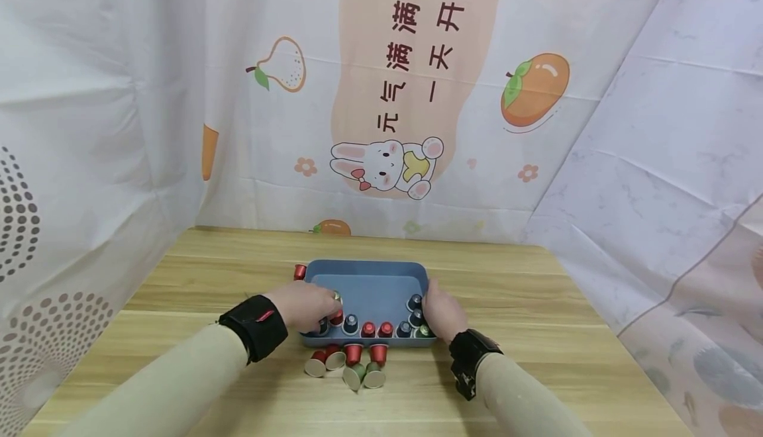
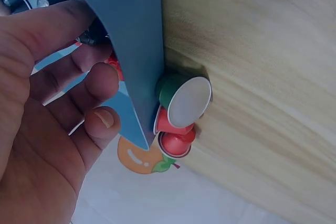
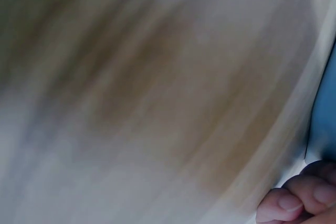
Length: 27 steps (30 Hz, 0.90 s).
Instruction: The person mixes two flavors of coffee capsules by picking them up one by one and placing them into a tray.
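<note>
A shallow blue tray holds several coffee capsules along its near and right sides, among them a red capsule, a dark blue capsule and a green capsule. My left hand reaches over the tray's left wall. In the left wrist view its thumb and a finger pinch a dark capsule, partly hidden by the fingers and wall; the other fingers are loosely bent. At the tray's right wall, my right hand grips the side, its curled fingers against the outside.
Loose red capsules and green capsules lie on the wooden table before the tray. Outside its left wall sit a green capsule and red capsules. A printed cloth hangs behind the table.
</note>
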Available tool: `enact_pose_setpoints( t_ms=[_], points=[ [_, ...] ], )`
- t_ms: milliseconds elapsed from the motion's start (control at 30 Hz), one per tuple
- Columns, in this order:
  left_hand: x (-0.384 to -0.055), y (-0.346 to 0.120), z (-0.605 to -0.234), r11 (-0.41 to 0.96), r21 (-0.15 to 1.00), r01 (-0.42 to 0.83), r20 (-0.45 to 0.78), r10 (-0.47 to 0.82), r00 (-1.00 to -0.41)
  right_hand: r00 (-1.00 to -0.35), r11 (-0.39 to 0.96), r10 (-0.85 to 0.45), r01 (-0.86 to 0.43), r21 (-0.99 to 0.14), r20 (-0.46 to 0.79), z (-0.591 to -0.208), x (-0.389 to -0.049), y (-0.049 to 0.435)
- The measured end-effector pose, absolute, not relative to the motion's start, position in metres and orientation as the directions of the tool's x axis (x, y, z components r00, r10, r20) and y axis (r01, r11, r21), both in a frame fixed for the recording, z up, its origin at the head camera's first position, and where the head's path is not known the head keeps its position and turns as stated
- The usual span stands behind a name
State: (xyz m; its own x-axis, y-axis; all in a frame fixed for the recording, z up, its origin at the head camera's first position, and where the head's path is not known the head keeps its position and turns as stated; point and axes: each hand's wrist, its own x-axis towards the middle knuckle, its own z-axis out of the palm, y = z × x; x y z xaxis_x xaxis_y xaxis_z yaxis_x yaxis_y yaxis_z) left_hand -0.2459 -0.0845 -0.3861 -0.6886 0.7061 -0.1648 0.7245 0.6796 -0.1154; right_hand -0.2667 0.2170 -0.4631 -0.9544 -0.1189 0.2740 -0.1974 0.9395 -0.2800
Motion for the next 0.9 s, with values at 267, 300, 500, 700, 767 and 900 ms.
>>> enact_pose_setpoints(
  t_ms=[267,300,500,700,767,900],
  points=[
    [-0.245,-0.085,-0.391,0.690,-0.103,0.716,-0.153,0.700,-0.697,-0.957,0.941,-0.120,-0.194,-0.275,0.264,-0.463,-0.267,0.217],
    [-0.245,-0.086,-0.392,0.690,-0.105,0.716,-0.154,0.700,-0.697,-0.958,0.942,-0.118,-0.192,-0.276,0.261,-0.463,-0.267,0.216],
    [-0.245,-0.088,-0.393,0.693,-0.085,0.716,-0.154,0.701,-0.696,-0.966,0.942,-0.100,-0.169,-0.290,0.236,-0.461,-0.267,0.215],
    [-0.250,-0.092,-0.393,0.707,-0.013,0.707,-0.162,0.696,-0.700,-0.971,0.943,-0.092,-0.156,-0.295,0.220,-0.460,-0.268,0.215],
    [-0.252,-0.094,-0.390,0.715,0.015,0.699,-0.157,0.692,-0.704,-0.971,0.942,-0.092,-0.157,-0.296,0.220,-0.461,-0.268,0.215],
    [-0.252,-0.099,-0.381,0.728,0.065,0.682,-0.146,0.683,-0.715,-0.968,0.941,-0.092,-0.161,-0.299,0.232,-0.462,-0.267,0.215]
  ],
)
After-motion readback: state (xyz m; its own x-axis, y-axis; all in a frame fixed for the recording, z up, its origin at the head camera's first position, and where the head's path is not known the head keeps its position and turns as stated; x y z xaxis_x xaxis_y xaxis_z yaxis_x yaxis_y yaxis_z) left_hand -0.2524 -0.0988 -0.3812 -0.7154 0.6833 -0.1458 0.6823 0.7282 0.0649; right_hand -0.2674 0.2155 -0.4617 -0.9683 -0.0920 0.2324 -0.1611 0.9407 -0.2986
